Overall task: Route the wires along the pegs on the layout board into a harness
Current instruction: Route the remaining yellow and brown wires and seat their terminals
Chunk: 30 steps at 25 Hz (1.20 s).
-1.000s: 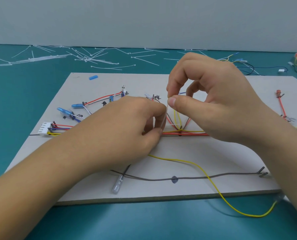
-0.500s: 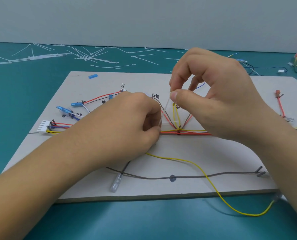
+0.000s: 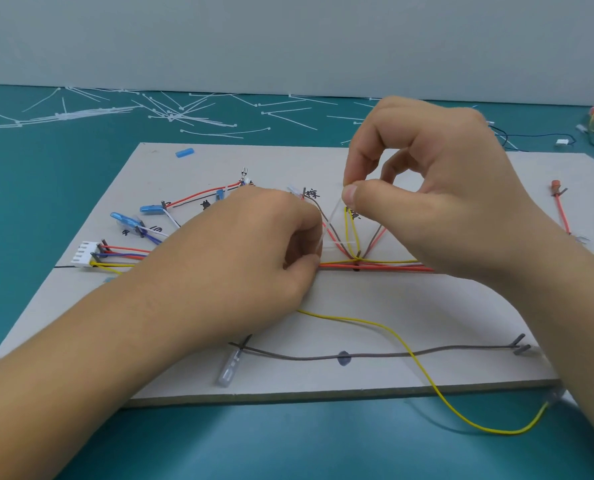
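Over one layout board [image 3: 410, 299], left hand [image 3: 254, 251], right hand [image 3: 437, 202], one cable tie [image 3: 333, 216].

Left hand [image 3: 254, 258] and right hand [image 3: 444, 202] block the middle of the layout board [image 3: 410, 299], open bare strip toward its near edge, crossed by yellow wire [image 3: 423, 372] and grey wire [image 3: 392, 354], loose cable ties [image 3: 171, 114] beyond its far edge.

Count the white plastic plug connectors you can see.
2. One white connector sits at the left edge of the layout board; a smaller connector lies on the table at far right. More may be hidden under the left hand or right hand.
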Each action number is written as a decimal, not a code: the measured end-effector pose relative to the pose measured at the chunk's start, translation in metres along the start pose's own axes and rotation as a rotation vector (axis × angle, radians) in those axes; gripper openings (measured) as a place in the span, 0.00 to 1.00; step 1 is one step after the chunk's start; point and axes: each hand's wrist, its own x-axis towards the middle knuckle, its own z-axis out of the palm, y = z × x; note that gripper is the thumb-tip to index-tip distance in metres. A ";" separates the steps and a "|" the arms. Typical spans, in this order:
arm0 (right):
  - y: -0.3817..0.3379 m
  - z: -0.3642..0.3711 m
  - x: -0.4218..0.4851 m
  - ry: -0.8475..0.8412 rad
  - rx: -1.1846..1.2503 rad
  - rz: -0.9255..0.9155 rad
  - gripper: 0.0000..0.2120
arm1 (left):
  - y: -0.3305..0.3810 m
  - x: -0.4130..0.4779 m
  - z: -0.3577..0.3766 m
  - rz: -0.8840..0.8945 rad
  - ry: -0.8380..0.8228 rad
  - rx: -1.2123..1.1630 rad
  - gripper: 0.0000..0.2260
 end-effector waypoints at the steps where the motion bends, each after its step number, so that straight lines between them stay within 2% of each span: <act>1: 0.001 -0.002 0.001 -0.003 -0.002 0.017 0.03 | 0.001 -0.001 0.000 0.010 0.005 0.001 0.05; 3: 0.002 -0.005 0.002 -0.022 -0.008 0.060 0.02 | 0.002 -0.001 0.000 0.020 0.012 0.006 0.05; 9: 0.008 -0.005 0.005 -0.033 0.045 0.201 0.07 | 0.002 -0.003 -0.001 0.004 0.022 -0.017 0.06; 13: 0.015 -0.007 0.004 -0.324 -0.166 0.377 0.08 | 0.004 -0.003 0.000 -0.023 0.066 -0.040 0.03; 15: 0.014 -0.006 0.003 -0.425 -0.185 0.428 0.08 | 0.003 -0.004 0.001 -0.016 0.071 -0.035 0.02; 18: 0.012 -0.009 0.002 -0.463 -0.153 0.420 0.07 | 0.003 -0.004 0.001 0.011 0.044 -0.027 0.04; 21: 0.009 -0.015 0.001 -0.522 -0.125 0.378 0.05 | 0.004 -0.002 0.000 0.033 0.012 -0.022 0.02; 24: 0.006 -0.019 -0.001 -0.578 -0.159 0.329 0.01 | 0.003 -0.003 -0.001 0.010 0.017 -0.017 0.05; 30: 0.002 -0.014 -0.002 -0.533 -0.219 0.242 0.07 | 0.003 -0.002 -0.003 -0.041 0.022 0.001 0.07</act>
